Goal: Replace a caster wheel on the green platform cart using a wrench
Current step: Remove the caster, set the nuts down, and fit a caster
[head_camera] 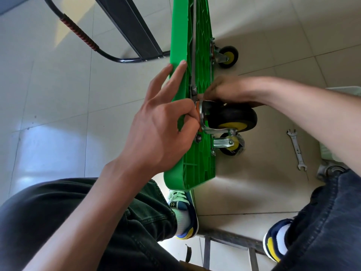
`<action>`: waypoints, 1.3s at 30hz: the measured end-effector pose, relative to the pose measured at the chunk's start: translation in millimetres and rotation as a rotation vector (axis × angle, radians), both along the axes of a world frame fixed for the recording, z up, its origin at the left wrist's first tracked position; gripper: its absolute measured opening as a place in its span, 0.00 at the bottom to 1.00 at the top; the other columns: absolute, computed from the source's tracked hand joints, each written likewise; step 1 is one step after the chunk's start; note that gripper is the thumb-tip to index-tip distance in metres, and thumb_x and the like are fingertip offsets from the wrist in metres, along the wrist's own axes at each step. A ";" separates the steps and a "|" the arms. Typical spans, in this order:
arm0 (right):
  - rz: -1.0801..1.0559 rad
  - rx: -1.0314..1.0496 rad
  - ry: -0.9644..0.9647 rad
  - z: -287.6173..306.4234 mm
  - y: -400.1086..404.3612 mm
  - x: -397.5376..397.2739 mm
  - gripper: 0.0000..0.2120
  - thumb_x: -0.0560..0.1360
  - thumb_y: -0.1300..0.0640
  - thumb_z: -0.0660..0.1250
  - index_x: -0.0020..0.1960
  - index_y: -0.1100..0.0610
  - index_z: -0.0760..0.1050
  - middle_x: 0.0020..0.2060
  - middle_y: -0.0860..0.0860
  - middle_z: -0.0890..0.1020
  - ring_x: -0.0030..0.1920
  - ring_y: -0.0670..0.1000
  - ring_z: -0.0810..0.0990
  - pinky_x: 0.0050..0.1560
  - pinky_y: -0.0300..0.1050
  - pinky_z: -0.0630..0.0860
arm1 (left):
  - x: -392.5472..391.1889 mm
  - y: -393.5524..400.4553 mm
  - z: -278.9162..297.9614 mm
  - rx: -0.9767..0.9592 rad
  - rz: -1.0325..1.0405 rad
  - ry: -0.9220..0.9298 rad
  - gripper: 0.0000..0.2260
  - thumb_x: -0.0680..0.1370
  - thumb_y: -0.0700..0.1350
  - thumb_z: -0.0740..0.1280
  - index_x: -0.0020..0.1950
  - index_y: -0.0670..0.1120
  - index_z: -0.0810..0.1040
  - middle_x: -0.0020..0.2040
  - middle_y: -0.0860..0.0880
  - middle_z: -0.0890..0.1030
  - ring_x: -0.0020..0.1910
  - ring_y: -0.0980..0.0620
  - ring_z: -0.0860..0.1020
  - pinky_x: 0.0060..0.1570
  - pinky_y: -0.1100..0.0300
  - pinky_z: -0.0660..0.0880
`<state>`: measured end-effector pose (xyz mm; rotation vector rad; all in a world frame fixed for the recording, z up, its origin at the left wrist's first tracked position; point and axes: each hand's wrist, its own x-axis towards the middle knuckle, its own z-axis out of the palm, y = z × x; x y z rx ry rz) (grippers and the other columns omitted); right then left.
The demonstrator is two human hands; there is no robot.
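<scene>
The green platform cart [180, 45] stands on its edge on the floor, ribbed underside facing right. A caster wheel [234, 119] with black tyre and yellow hub sits against the underside at the middle. My left hand [156, 132] pinches at the caster's mounting plate with thumb and forefinger, other fingers spread along the cart's edge. My right hand [226, 89] grips the top of the caster bracket from the right. A silver wrench [297, 148] lies on the floor to the right, untouched.
Two more casters are mounted on the cart, one at the far end [227, 56] and one below [231, 143]. The cart's black folded handle [82, 36] lies at the upper left. My knees and shoes frame the bottom. A metal frame [230, 243] lies near my feet.
</scene>
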<state>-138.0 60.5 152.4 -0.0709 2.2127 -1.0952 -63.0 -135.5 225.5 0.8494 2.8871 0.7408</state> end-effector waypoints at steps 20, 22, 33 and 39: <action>-0.030 -0.177 -0.050 -0.2 7.1 -7.3 0.03 0.78 0.57 0.71 0.48 0.53 0.84 0.41 0.49 0.87 0.46 0.51 0.85 0.49 0.49 0.81 | 0.2 -1.9 2.5 -0.029 -0.012 -0.010 0.13 0.77 0.47 0.60 0.40 0.47 0.82 0.81 0.45 0.64 0.81 0.45 0.58 0.67 0.43 0.74; -0.033 -0.163 -0.065 -0.2 5.1 -7.2 0.05 0.80 0.58 0.69 0.49 0.53 0.84 0.42 0.50 0.86 0.46 0.52 0.84 0.47 0.48 0.81 | -0.2 -2.3 2.2 -0.029 -0.014 -0.007 0.13 0.78 0.47 0.60 0.40 0.46 0.82 0.81 0.45 0.64 0.81 0.45 0.58 0.66 0.42 0.74; -0.021 -0.094 -0.029 1.0 4.2 -9.1 0.07 0.80 0.52 0.69 0.54 0.54 0.83 0.46 0.49 0.86 0.51 0.52 0.84 0.53 0.51 0.82 | 0.0 -1.6 1.8 -0.020 -0.014 0.002 0.14 0.78 0.48 0.60 0.39 0.46 0.82 0.80 0.44 0.64 0.81 0.45 0.58 0.68 0.46 0.72; 0.044 -0.057 0.055 7.7 6.4 -8.4 0.06 0.77 0.54 0.73 0.53 0.52 0.84 0.48 0.49 0.86 0.51 0.51 0.85 0.54 0.48 0.83 | -0.4 -2.4 0.7 -0.016 -0.016 0.002 0.14 0.77 0.47 0.60 0.40 0.46 0.83 0.80 0.44 0.65 0.81 0.44 0.59 0.68 0.45 0.73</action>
